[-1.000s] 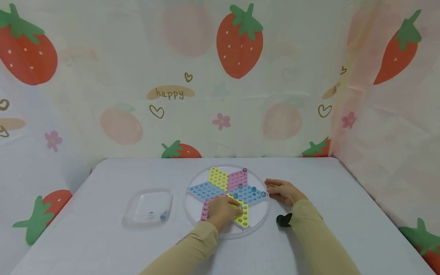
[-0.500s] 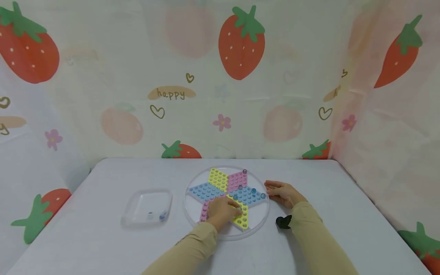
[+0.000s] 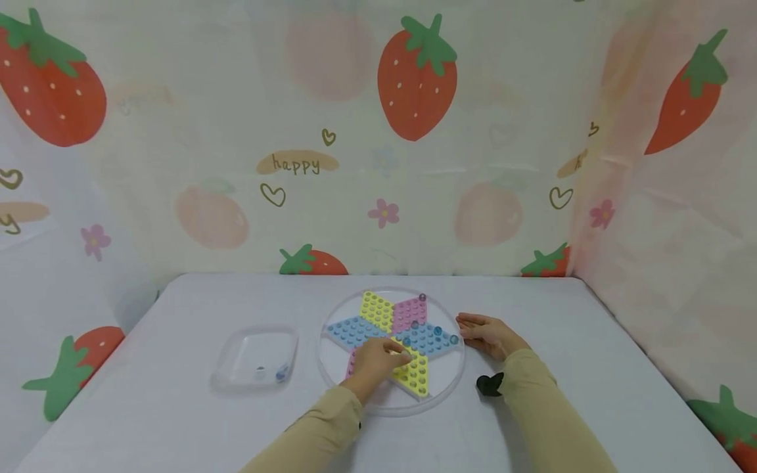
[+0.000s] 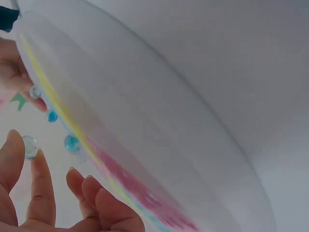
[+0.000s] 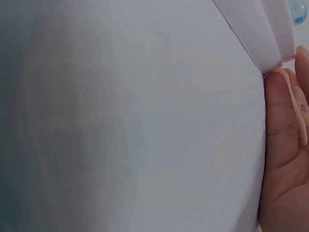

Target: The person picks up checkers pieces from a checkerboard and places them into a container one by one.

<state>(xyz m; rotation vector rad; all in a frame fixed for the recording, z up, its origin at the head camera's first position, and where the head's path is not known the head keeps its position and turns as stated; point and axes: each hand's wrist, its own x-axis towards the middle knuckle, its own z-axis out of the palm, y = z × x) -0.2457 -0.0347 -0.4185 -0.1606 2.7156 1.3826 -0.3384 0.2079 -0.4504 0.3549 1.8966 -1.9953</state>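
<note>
A round Chinese checkers board [image 3: 331, 384] with a yellow, pink and blue star lies on the table. My left hand [image 3: 372, 364] is over its near side, in front of the near pink and yellow points. In the left wrist view, its thumb and a finger pinch a clear marble [image 4: 30, 147] above the board, while the other fingers are loosely bent. My right hand [image 3: 487, 335] rests at the board's right rim, fingers extended and touching the edge. Several marbles sit on the board, including a blue one [image 3: 437, 331] and one on the far pink tip [image 3: 422, 297].
Left of the board stands a clear plastic tray [image 3: 221, 381] with a few marbles [image 3: 282, 372] in its near right corner. A small black object [image 3: 488, 385] is beside the right sleeve. A strawberry-print curtain [image 3: 508, 85] hangs behind the white table.
My left hand has risen slightly from the near yellow point and shifted a little left, uncovering more of its holes. The right hand has stayed at the rim.
</note>
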